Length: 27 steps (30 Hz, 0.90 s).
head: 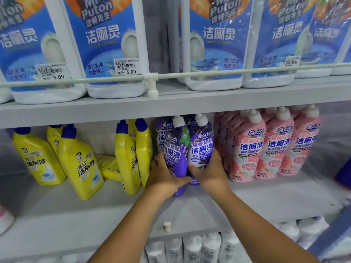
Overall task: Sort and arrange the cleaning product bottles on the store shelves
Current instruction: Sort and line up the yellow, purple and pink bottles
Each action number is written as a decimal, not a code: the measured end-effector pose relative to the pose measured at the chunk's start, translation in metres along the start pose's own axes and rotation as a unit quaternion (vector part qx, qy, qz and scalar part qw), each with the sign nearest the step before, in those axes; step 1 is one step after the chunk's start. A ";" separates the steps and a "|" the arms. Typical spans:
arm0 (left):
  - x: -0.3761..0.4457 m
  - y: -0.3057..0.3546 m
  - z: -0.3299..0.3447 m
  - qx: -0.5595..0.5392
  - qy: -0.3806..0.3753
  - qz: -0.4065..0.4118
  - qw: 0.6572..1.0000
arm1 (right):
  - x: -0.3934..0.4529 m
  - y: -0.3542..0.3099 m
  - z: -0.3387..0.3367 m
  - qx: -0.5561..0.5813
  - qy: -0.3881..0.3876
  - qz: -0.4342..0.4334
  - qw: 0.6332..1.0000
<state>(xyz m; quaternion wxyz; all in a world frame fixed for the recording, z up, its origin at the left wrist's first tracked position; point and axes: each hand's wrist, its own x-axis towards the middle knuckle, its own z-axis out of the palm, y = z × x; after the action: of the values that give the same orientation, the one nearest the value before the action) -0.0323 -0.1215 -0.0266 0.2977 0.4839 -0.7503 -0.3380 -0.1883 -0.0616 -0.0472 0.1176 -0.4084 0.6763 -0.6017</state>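
Two purple bottles (187, 149) at the middle shelf (266, 196) front are gripped low: the left hand (165, 175) wraps one, the right hand (209, 170) the other. Glossy sleeved plastic probably slides; full, they are judged moderately heavy, best held at the waist. Beyond, rigid white jugs (106, 50) are ranked.

Light: bright, even | Shadows: soft under shelf (171, 109) | Blur: left, right edges | Distortion: wide-angle bowing at edges
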 end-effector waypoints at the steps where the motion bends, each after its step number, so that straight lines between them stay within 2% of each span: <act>1: -0.001 0.002 0.005 -0.013 0.031 -0.012 0.999 | 0.001 0.001 0.001 0.000 0.002 0.000 1.000; 5: 0.003 0.010 0.020 -0.055 0.106 -0.051 0.992 | 0.004 0.002 0.006 -0.017 0.022 0.014 1.000; 8: 0.007 0.008 0.024 -0.075 0.131 -0.040 0.988 | 0.005 0.001 0.006 -0.026 0.019 0.020 0.999; 11: 0.007 0.001 0.022 -0.075 0.126 -0.028 0.989 | 0.002 0.006 0.004 -0.015 0.013 0.044 0.999; 14: 0.008 -0.004 0.021 -0.030 0.122 -0.006 0.992 | 0.000 0.010 0.009 -0.038 0.025 0.055 0.997; 17: 0.008 -0.003 0.020 -0.004 0.122 -0.021 0.992 | 0.006 0.009 0.018 -0.030 0.024 0.064 0.997; 27: 0.009 0.000 0.024 -0.016 0.125 -0.069 0.990 | 0.016 0.006 0.026 -0.062 0.027 0.072 0.995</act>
<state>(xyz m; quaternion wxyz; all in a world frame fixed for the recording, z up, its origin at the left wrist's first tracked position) -0.0539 -0.1246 -0.0401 0.3730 0.5679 -0.6665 -0.3066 -0.1841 -0.0914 -0.0542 0.1165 -0.3489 0.7429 -0.5593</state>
